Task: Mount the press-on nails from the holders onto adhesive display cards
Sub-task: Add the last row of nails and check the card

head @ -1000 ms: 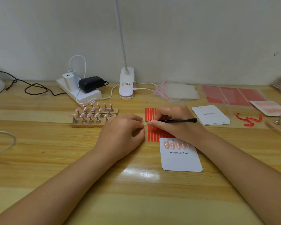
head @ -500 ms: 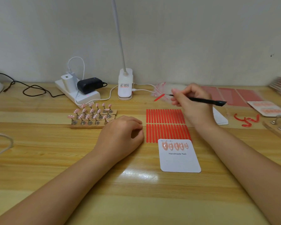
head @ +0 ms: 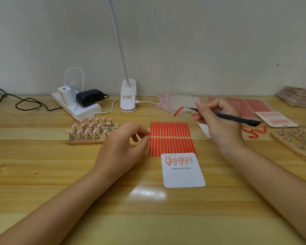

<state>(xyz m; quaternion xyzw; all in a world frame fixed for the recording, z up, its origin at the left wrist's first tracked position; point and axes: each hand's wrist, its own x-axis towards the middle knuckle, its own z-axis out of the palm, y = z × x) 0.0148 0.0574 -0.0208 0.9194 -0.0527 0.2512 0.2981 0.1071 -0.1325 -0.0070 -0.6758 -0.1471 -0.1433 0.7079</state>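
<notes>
Nearest me, at about 5 o'clock from the middle of the desk, lies the white display card [head: 183, 171] printed "Handmade Nail", with five pink press-on nails [head: 179, 160] already stuck in a row along its top edge. The lower part of the card is bare, so I judge a second row is still to be mounted.

Just beyond the card, touching its top edge, sits the sheet of red adhesive strips [head: 170, 138] in two rows. My left hand [head: 124, 151] rests at 9 o'clock of that sheet, fingers loosely curled together at its left edge, gripping nothing that I can see. A second ago both hands were bunched over this sheet; half a second ago the right had already lifted away with a strip.

My right hand [head: 217, 119] is now raised at about 2 o'clock, clamped on black tweezers [head: 235, 118], and a single red strip [head: 178, 111] hangs from the tip. So one strip is peeled free, and I judge it goes onto the card next, below the first row.

At 10 o'clock stands the wooden nail holder [head: 88, 133], its metal stands holding the remaining pink nails [head: 93, 125], untouched. At 3 o'clock a second wooden holder [head: 293, 140] shows only bare metal stands. Discarded red liner scraps [head: 253, 132] lie beside it.

Farthest back, at 12 o'clock, are the clip lamp [head: 128, 96], the power strip [head: 76, 103] with chargers, and clear bags [head: 175, 102].
</notes>
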